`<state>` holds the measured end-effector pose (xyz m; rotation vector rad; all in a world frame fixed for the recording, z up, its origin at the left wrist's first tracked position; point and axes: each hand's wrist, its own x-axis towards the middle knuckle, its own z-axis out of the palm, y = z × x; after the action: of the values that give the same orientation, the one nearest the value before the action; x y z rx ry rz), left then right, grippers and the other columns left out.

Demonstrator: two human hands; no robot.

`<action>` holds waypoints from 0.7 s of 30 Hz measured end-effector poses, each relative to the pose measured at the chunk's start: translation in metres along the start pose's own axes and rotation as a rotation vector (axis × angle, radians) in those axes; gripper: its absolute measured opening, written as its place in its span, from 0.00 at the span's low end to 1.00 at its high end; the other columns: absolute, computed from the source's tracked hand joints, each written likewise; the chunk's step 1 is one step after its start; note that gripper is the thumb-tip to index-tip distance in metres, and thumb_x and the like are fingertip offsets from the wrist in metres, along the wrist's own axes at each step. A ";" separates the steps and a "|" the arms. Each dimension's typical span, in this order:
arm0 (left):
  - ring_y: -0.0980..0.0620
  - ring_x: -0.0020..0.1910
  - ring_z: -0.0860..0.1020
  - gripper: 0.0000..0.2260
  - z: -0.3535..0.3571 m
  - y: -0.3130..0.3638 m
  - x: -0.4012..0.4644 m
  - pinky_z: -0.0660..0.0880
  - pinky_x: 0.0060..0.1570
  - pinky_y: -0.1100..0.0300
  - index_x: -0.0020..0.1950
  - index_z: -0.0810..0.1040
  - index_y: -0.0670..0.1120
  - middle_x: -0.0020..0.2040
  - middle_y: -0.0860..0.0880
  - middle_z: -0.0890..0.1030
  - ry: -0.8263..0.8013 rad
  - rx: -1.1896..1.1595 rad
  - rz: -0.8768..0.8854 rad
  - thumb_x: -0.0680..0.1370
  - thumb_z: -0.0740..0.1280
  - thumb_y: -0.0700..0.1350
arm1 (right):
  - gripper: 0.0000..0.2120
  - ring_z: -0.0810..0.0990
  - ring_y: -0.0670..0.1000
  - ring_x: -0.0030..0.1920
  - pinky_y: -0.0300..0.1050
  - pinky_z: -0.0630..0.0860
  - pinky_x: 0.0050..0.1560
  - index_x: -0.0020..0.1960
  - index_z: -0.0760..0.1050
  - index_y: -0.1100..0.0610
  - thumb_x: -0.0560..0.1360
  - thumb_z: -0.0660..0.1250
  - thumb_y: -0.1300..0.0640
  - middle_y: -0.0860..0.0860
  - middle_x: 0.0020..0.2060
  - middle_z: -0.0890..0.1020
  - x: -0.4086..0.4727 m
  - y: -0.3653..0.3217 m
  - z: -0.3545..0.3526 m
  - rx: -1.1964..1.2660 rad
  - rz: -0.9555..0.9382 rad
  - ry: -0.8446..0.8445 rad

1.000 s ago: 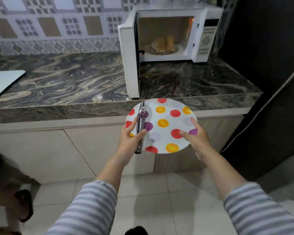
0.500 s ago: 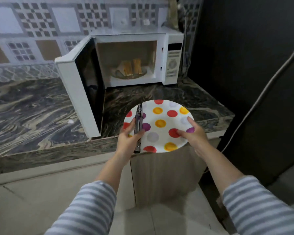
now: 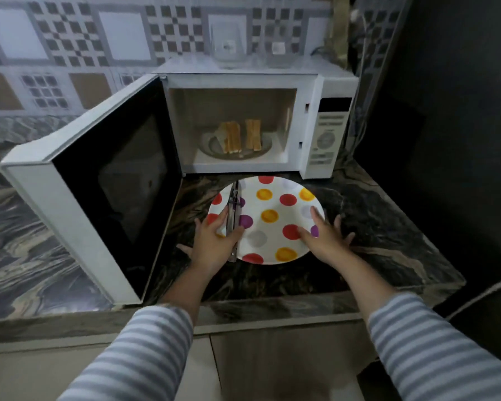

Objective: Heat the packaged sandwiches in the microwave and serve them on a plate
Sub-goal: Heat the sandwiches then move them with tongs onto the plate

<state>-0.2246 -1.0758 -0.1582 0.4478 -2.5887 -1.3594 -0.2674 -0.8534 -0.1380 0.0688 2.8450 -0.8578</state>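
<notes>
One spotted plate (image 3: 275, 209) sat on marble counter (image 3: 388, 241), just before open microwave (image 3: 324, 125). One pair of tongs (image 3: 233, 215) lay across plate's left side, long axis running toward microwave, handle end nearest person. Two sandwiches (image 3: 240, 137) stood upright on turntable inside. Left hand (image 3: 214, 241) clamped tongs against rim with thumb; right hand (image 3: 324, 235) touched right rim, fingers spread.

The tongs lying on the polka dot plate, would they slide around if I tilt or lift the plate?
Probably yes. The tongs look like smooth metal on a glossy plate, so they could slip. The left hand pins them with its thumb, which likely prevents that. They look rigid, not floppy.
</notes>
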 end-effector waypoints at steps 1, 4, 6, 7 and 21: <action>0.48 0.78 0.44 0.24 0.002 0.001 0.004 0.28 0.64 0.32 0.70 0.66 0.67 0.77 0.55 0.61 0.007 0.027 -0.019 0.75 0.65 0.62 | 0.34 0.35 0.59 0.76 0.63 0.35 0.73 0.78 0.43 0.43 0.78 0.55 0.37 0.52 0.78 0.43 0.012 0.000 0.001 -0.022 -0.008 -0.017; 0.48 0.78 0.45 0.26 0.011 0.000 0.015 0.29 0.66 0.33 0.72 0.62 0.66 0.78 0.52 0.59 0.036 0.168 -0.088 0.75 0.62 0.65 | 0.35 0.33 0.56 0.76 0.67 0.32 0.70 0.78 0.44 0.43 0.77 0.52 0.33 0.49 0.78 0.47 0.052 0.006 0.006 -0.145 -0.099 -0.057; 0.49 0.78 0.45 0.27 0.018 -0.001 0.018 0.29 0.66 0.33 0.73 0.59 0.66 0.78 0.52 0.57 0.041 0.314 -0.106 0.75 0.56 0.69 | 0.34 0.34 0.56 0.76 0.68 0.31 0.69 0.78 0.45 0.42 0.77 0.50 0.32 0.48 0.78 0.47 0.074 0.012 0.008 -0.225 -0.143 -0.091; 0.50 0.78 0.45 0.28 0.022 -0.001 0.019 0.28 0.65 0.33 0.74 0.57 0.67 0.79 0.52 0.55 0.042 0.391 -0.111 0.75 0.53 0.71 | 0.34 0.34 0.55 0.76 0.69 0.32 0.69 0.78 0.45 0.42 0.77 0.49 0.32 0.49 0.78 0.46 0.082 0.015 0.008 -0.263 -0.162 -0.109; 0.56 0.78 0.47 0.30 0.040 0.004 0.021 0.30 0.69 0.37 0.76 0.56 0.64 0.79 0.55 0.53 0.145 0.587 -0.224 0.75 0.44 0.72 | 0.29 0.39 0.49 0.77 0.65 0.37 0.73 0.76 0.46 0.36 0.77 0.44 0.32 0.47 0.78 0.44 0.135 0.024 0.011 -0.414 -0.367 -0.070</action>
<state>-0.2566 -1.0501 -0.1771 0.9047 -2.8398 -0.5533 -0.3969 -0.8403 -0.1837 -0.5356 2.9447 -0.2948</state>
